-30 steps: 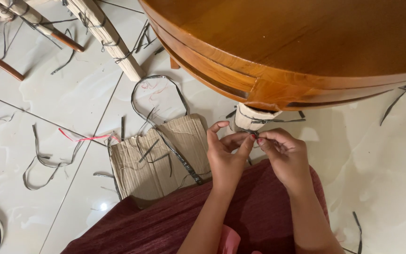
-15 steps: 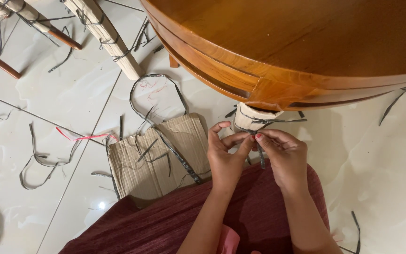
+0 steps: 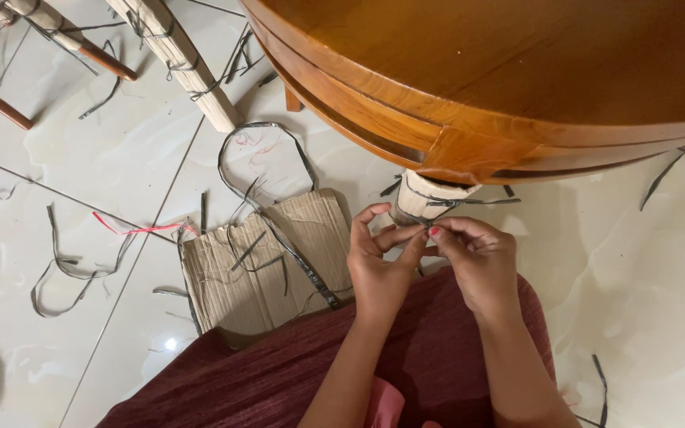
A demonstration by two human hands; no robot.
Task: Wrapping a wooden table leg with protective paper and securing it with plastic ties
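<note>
Since the earlier frames the two hands have stayed nearly in place at the wrapped table leg; only the fingers have shifted a little, closing tighter on the strap.

The dark strap (image 3: 424,227) is a thin, flat band pinched between both hands just below the wrapped table leg (image 3: 428,198), near the centre of the scene. It appears light, flexible along its length and fairly slick, so it is judged to need a fingertip pinch close to the working end rather than a full grip; it is likely to spring back if released.

The left hand (image 3: 380,261) is mostly closed, thumb and forefinger pinching the strap, remaining fingers loosely curled. The right hand (image 3: 473,257) is likewise closed, its fingertips meeting the left hand's on the same strap.

Above the leg stands the round wooden table (image 3: 517,87). To the left, a flattened piece of cardboard (image 3: 263,269) lies on the tiled floor (image 3: 105,158) with loose strap offcuts (image 3: 65,269) scattered about. Farther left are more wrapped furniture legs (image 3: 176,59). A dark red garment (image 3: 279,380) fills the near edge.
</note>
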